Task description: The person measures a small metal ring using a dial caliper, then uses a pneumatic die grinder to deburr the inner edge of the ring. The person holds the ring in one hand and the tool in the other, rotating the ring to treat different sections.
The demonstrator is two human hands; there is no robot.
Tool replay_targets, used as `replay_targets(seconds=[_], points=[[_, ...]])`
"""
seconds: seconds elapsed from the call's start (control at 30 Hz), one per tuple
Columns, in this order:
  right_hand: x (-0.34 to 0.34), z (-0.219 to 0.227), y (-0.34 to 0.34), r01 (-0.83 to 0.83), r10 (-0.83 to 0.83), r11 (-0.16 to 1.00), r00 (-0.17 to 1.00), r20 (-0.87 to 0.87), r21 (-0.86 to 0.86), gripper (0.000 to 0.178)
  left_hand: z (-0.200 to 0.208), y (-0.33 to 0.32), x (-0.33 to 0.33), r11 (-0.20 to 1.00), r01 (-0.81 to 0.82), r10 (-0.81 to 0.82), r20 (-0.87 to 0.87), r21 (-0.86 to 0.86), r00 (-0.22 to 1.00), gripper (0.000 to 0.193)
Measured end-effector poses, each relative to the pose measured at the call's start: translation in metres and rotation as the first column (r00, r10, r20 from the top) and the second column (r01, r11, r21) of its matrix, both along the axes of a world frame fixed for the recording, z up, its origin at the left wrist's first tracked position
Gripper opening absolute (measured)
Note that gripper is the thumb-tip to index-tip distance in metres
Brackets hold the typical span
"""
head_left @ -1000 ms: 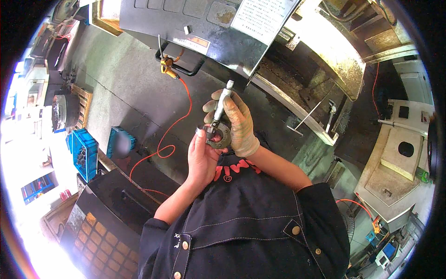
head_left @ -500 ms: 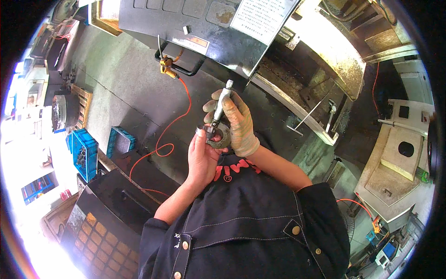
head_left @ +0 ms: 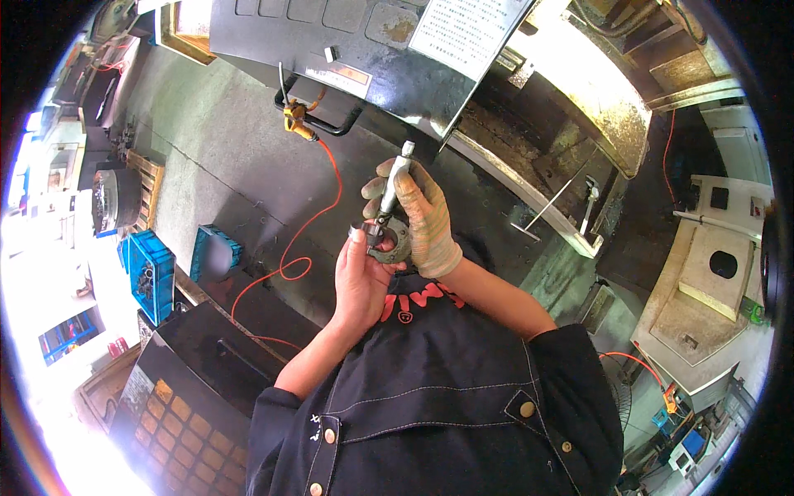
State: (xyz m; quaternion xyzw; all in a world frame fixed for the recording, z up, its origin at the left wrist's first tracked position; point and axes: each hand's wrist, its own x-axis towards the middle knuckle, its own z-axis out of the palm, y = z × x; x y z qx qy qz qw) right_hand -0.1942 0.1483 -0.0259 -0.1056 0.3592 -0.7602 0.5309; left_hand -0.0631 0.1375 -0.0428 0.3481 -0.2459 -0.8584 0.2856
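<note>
My right hand [head_left: 428, 219], in a stained work glove, is closed around a micrometer [head_left: 397, 183]. Its silver thimble points away from me, and the curved grey-green frame is at the near end. Bare and closed, my left hand [head_left: 357, 277] pinches a small dark metal ring [head_left: 372, 234] between thumb and fingers. That ring sits within the opening of the micrometer frame, close to the measuring faces. Whether both faces touch it is too small to tell. The left fingers are partly hidden behind the frame.
A dark machine panel [head_left: 347, 50] with a handle stands ahead. From its yellow air gun [head_left: 296, 117] a red hose [head_left: 337, 178] runs down to the floor. Blue crates [head_left: 150, 273] are at left, a grimy machine bed [head_left: 538, 124] at right. A dark cabinet [head_left: 207, 355] stands near left.
</note>
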Motion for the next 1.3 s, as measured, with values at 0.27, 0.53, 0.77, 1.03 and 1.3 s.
replay_targets(seconds=[0.27,0.53,0.77,1.03,1.3], points=[[0.001,-0.003,-0.002,-0.003,0.003,1.000,1.000,-0.010,0.001,0.035,0.002,-0.002,0.001,0.999,0.032,-0.032,0.000,-0.016,0.999,0.040],[0.002,-0.001,-0.003,0.000,0.000,1.000,1.000,-0.009,-0.006,0.039,0.011,-0.002,-0.003,0.996,-0.062,0.064,-0.032,0.067,0.997,0.031],[0.003,0.000,-0.003,-0.008,0.008,1.000,1.000,-0.016,0.005,0.040,0.011,-0.003,-0.001,0.995,-0.060,0.062,-0.022,0.078,0.998,0.031],[0.003,0.000,-0.002,-0.005,0.005,1.000,1.000,-0.009,-0.009,0.038,0.010,-0.001,-0.001,0.996,-0.059,0.061,-0.025,0.074,0.998,0.032],[0.003,-0.002,-0.001,0.003,-0.003,1.000,1.000,0.009,-0.003,0.032,0.009,-0.001,0.000,0.997,-0.039,0.042,-0.041,0.065,0.998,0.031]])
